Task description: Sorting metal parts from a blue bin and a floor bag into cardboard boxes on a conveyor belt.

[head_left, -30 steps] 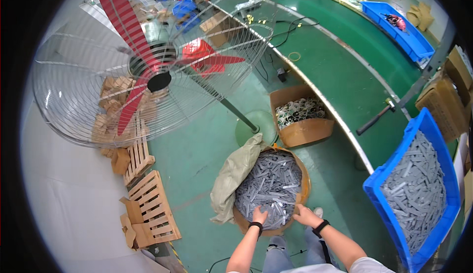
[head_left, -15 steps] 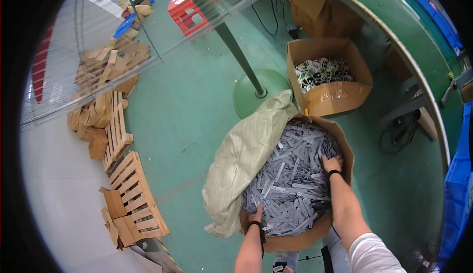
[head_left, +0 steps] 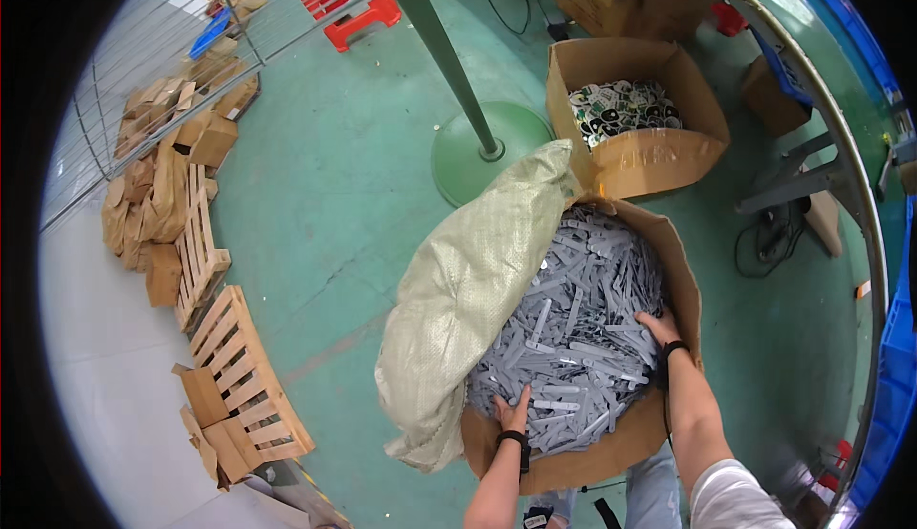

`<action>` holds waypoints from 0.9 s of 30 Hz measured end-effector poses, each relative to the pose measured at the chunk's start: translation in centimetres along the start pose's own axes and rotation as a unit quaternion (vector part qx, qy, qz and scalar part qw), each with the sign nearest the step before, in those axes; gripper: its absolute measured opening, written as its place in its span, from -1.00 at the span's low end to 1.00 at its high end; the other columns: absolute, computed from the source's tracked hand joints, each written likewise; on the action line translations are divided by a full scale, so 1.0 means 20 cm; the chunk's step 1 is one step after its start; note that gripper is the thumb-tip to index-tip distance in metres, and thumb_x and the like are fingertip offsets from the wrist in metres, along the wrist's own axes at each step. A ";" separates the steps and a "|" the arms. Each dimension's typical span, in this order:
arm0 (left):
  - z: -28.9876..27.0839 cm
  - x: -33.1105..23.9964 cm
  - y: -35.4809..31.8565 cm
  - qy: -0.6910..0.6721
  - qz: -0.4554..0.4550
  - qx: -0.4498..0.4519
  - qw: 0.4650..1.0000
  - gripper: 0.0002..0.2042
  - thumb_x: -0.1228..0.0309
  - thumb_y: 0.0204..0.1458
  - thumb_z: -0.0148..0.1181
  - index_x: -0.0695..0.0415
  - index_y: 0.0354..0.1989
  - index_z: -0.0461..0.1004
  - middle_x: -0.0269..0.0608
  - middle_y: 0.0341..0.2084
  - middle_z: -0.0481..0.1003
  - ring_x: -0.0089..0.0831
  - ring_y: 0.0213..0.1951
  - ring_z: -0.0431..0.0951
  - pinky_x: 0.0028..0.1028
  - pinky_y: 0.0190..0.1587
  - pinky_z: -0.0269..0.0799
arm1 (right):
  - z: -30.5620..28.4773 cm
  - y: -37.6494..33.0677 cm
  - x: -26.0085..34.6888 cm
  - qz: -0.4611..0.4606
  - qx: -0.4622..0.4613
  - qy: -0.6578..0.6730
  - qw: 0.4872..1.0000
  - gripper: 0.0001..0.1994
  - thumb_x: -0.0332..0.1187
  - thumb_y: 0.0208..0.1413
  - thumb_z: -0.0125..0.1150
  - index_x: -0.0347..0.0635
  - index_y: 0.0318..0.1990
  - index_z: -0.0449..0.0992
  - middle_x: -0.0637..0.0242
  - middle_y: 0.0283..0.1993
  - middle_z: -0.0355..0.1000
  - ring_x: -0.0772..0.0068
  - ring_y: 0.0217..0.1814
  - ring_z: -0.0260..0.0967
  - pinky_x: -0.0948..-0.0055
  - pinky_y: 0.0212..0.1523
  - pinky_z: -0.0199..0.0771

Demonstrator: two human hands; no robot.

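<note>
A cardboard box (head_left: 573, 471) is heaped with grey flat plastic strips (head_left: 583, 338). My left hand (head_left: 513, 412) rests on the strips at the near left side of the box. Its thumb and fingers are spread, with some fingertips hidden among the strips. Against the right side of the heap lies my right hand (head_left: 659, 327), thumb apart and the other fingers partly out of sight. Neither hand has a strip plainly in its grip. A pale woven sack (head_left: 468, 300) drapes over the box's left edge.
Beyond it stands another cardboard box (head_left: 659, 161) holding small round-ended pieces. A green post on a round base (head_left: 449, 161) rises behind the sack. Wooden pallets (head_left: 253, 376) and cardboard lie at left. A red stool (head_left: 349, 4) stands farther off; a curved metal-edged table (head_left: 855, 147) borders the right.
My left hand has shifted a little right and up, onto the strips. The right hand has moved slightly toward me along the right side. The whole view has shifted a little.
</note>
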State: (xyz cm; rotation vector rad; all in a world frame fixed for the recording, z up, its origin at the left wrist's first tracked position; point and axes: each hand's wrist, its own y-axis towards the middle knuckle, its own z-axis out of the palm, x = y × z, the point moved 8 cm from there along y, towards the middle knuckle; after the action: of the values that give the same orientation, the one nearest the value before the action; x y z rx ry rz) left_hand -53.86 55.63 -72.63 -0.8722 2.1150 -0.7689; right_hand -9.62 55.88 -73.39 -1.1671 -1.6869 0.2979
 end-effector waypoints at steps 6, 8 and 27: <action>0.07 -0.03 0.02 -0.158 0.013 0.151 0.976 -0.14 0.12 -0.28 0.28 0.46 0.11 0.02 0.08 -0.09 0.34 -0.25 -0.07 0.34 -0.46 0.00 0.19 | 0.07 -0.10 0.12 0.013 0.087 -0.031 0.996 -0.18 -0.07 -0.41 0.27 -0.43 0.05 0.22 0.00 0.07 0.24 0.15 0.13 0.18 0.37 0.12 0.13; 0.15 -0.14 -0.01 -0.056 0.049 0.165 0.983 -0.06 0.00 -0.30 0.25 0.41 0.16 -0.05 0.13 0.04 0.20 -0.15 0.07 0.23 -0.43 0.08 0.11 | 0.11 -0.09 0.06 0.029 0.119 -0.075 0.990 -0.11 0.00 -0.42 0.24 -0.43 0.09 0.15 -0.06 0.12 0.16 0.10 0.18 0.11 0.35 0.15 0.09; 0.51 -0.46 -0.20 0.038 0.159 0.190 0.968 0.04 -0.06 -0.32 0.18 0.41 0.18 -0.26 0.36 0.08 0.06 0.03 0.15 0.09 -0.34 0.13 0.05 | 0.21 -0.22 -0.19 0.069 -0.011 -0.241 0.968 -0.35 0.09 -0.11 -0.03 0.04 0.16 0.15 0.02 0.22 -0.01 -0.01 0.21 0.04 0.24 0.16 0.04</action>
State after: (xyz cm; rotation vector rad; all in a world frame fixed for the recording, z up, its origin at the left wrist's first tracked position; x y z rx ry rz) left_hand -39.68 57.66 -72.05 -0.2948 2.0083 -0.9998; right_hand -15.61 51.93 -74.62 -1.3020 -2.0289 0.6969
